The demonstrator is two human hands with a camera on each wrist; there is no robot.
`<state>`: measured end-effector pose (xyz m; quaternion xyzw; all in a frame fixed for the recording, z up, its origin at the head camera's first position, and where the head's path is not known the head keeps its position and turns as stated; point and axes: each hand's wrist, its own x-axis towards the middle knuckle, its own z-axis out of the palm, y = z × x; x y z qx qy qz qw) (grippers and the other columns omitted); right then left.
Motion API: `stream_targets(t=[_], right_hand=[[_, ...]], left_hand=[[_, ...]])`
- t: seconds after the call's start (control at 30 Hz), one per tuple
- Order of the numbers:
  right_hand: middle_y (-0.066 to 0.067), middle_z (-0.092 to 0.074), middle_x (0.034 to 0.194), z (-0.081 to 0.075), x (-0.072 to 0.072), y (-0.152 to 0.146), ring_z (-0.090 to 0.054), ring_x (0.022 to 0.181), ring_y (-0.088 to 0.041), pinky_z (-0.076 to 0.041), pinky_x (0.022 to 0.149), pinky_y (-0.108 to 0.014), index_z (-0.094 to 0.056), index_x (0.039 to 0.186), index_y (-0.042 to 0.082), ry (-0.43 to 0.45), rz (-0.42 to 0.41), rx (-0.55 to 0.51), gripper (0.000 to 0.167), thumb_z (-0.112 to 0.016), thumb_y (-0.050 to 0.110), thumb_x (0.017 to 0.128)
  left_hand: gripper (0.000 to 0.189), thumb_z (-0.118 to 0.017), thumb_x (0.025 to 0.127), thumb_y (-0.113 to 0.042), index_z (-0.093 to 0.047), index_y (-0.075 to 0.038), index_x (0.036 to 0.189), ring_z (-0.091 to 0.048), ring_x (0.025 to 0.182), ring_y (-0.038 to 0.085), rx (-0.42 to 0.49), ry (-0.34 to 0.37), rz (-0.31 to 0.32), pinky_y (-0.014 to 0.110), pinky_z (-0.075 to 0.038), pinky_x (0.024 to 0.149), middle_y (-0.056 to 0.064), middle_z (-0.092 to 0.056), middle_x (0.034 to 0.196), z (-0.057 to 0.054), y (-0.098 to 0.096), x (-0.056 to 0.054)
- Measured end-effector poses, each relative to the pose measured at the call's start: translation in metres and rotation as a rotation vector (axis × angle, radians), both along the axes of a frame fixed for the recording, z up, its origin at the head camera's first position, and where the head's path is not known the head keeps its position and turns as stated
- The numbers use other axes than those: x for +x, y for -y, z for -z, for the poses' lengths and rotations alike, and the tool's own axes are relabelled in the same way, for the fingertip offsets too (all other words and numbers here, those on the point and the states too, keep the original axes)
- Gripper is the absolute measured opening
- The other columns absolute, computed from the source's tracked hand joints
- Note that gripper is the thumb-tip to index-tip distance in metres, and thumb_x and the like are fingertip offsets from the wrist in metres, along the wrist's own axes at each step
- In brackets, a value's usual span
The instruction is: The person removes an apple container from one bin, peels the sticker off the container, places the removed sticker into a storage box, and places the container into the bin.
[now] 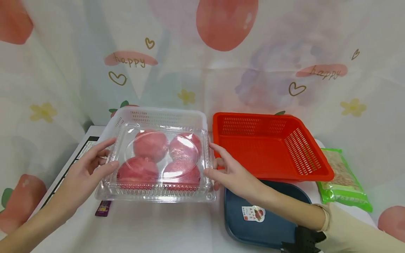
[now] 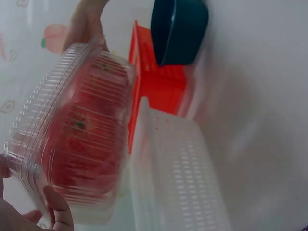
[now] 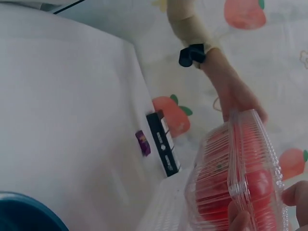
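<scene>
Both hands hold a clear plastic clamshell box (image 1: 158,197), its lid closed, with several red tomatoes (image 1: 150,146) inside. My left hand (image 1: 83,175) grips the left end, thumb on the lid side and fingers behind the edge. At the opposite end, my right hand (image 1: 234,174) pinches the side between thumb and fingers. In the left wrist view the box is raised off the table, close over a white slotted basket (image 2: 180,168). It tilts toward the head camera and overlaps most of that basket there.
A red slotted basket (image 1: 253,154) stands right of the white one. In front of it sits a dark blue basin (image 1: 269,225) with a sticker. A green-edged packet (image 1: 343,175) lies at the far right. A small purple packet (image 1: 103,208) and a dark long box (image 3: 162,144) lie at the left.
</scene>
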<state>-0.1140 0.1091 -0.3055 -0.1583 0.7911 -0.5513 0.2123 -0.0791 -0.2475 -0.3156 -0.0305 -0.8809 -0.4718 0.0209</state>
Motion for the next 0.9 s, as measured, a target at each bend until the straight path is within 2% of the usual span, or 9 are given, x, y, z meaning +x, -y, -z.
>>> stream_targets(t=[0.17, 0.27, 0.33, 0.4, 0.47, 0.57, 0.63, 0.77, 0.9], right_hand=[[-0.016, -0.058, 0.114, -0.004, -0.01, 0.0, -0.061, 0.093, -0.019, -0.057, 0.081, -0.033, -0.016, 0.156, 0.017, -0.04, 0.037, 0.11, 0.077, -0.06, 0.031, 0.094], [-0.014, -0.059, 0.109, -0.003, -0.021, 0.002, -0.058, 0.09, -0.02, -0.056, 0.077, -0.031, -0.019, 0.154, 0.018, -0.057, 0.051, 0.142, 0.075, -0.061, 0.032, 0.093], [-0.015, -0.059, 0.112, -0.002, -0.029, 0.006, -0.06, 0.092, -0.02, -0.057, 0.079, -0.032, -0.021, 0.153, 0.019, -0.056, 0.057, 0.142, 0.073, -0.06, 0.031, 0.093], [-0.015, -0.06, 0.114, -0.002, -0.039, 0.012, -0.061, 0.093, -0.021, -0.058, 0.08, -0.033, -0.021, 0.153, 0.02, -0.051, 0.063, 0.128, 0.071, -0.06, 0.031, 0.094], [-0.015, -0.06, 0.115, -0.003, -0.046, 0.016, -0.061, 0.093, -0.022, -0.058, 0.081, -0.033, -0.021, 0.152, 0.02, -0.049, 0.07, 0.12, 0.071, -0.06, 0.031, 0.094], [-0.013, -0.059, 0.121, -0.005, -0.057, 0.023, -0.06, 0.097, -0.023, -0.057, 0.082, -0.033, -0.021, 0.152, 0.022, -0.036, 0.073, 0.096, 0.07, -0.059, 0.032, 0.094], [-0.013, -0.057, 0.124, -0.006, -0.065, 0.026, -0.059, 0.098, -0.022, -0.057, 0.083, -0.033, -0.021, 0.153, 0.023, -0.026, 0.08, 0.089, 0.071, -0.059, 0.034, 0.094], [-0.013, -0.057, 0.118, -0.004, -0.082, 0.035, -0.058, 0.092, -0.021, -0.056, 0.08, -0.028, -0.021, 0.155, 0.027, 0.003, 0.112, 0.09, 0.07, -0.057, 0.036, 0.095], [-0.011, -0.057, 0.109, 0.004, -0.098, 0.045, -0.056, 0.085, -0.019, -0.055, 0.079, -0.028, -0.02, 0.155, 0.027, 0.032, 0.128, 0.119, 0.073, -0.058, 0.037, 0.094]], left_hand=[[0.058, -0.052, 0.098, -0.043, -0.032, -0.031, 0.151, -0.05, 0.103, 0.003, -0.001, 0.098, 0.003, 0.015, -0.046, 0.08, 0.001, -0.048, 0.129, -0.002, -0.001, -0.017], [0.061, -0.05, 0.098, -0.046, -0.031, -0.027, 0.152, -0.048, 0.115, 0.012, 0.014, 0.147, 0.004, 0.022, -0.047, 0.085, 0.008, -0.047, 0.136, -0.001, -0.001, -0.027], [0.062, -0.049, 0.098, -0.047, -0.029, -0.024, 0.153, -0.046, 0.122, 0.021, 0.032, 0.171, 0.002, 0.028, -0.047, 0.089, 0.014, -0.045, 0.143, -0.002, 0.0, -0.034], [0.064, -0.048, 0.098, -0.048, -0.028, -0.022, 0.154, -0.044, 0.127, 0.027, 0.055, 0.184, -0.01, 0.028, -0.047, 0.089, 0.017, -0.041, 0.149, -0.004, 0.001, -0.042], [0.065, -0.047, 0.098, -0.049, -0.028, -0.022, 0.153, -0.042, 0.131, 0.028, 0.073, 0.195, -0.02, 0.024, -0.046, 0.089, 0.015, -0.038, 0.152, -0.007, 0.002, -0.05], [0.067, -0.046, 0.097, -0.052, -0.028, -0.02, 0.154, -0.038, 0.136, 0.028, 0.093, 0.203, -0.04, 0.025, -0.045, 0.093, 0.012, -0.032, 0.157, -0.009, 0.002, -0.062], [0.068, -0.045, 0.097, -0.052, -0.027, -0.019, 0.154, -0.036, 0.138, 0.03, 0.109, 0.206, -0.052, 0.033, -0.046, 0.102, 0.011, -0.028, 0.16, -0.01, 0.002, -0.07], [0.069, -0.043, 0.098, -0.052, -0.024, -0.017, 0.154, -0.034, 0.139, 0.031, 0.144, 0.222, -0.075, 0.05, -0.037, 0.113, 0.011, -0.024, 0.161, -0.007, 0.0, -0.089], [0.069, -0.042, 0.099, -0.05, -0.023, -0.014, 0.154, -0.033, 0.138, 0.032, 0.144, 0.24, -0.089, 0.05, -0.034, 0.115, 0.014, -0.024, 0.161, 0.0, 0.002, -0.105]])
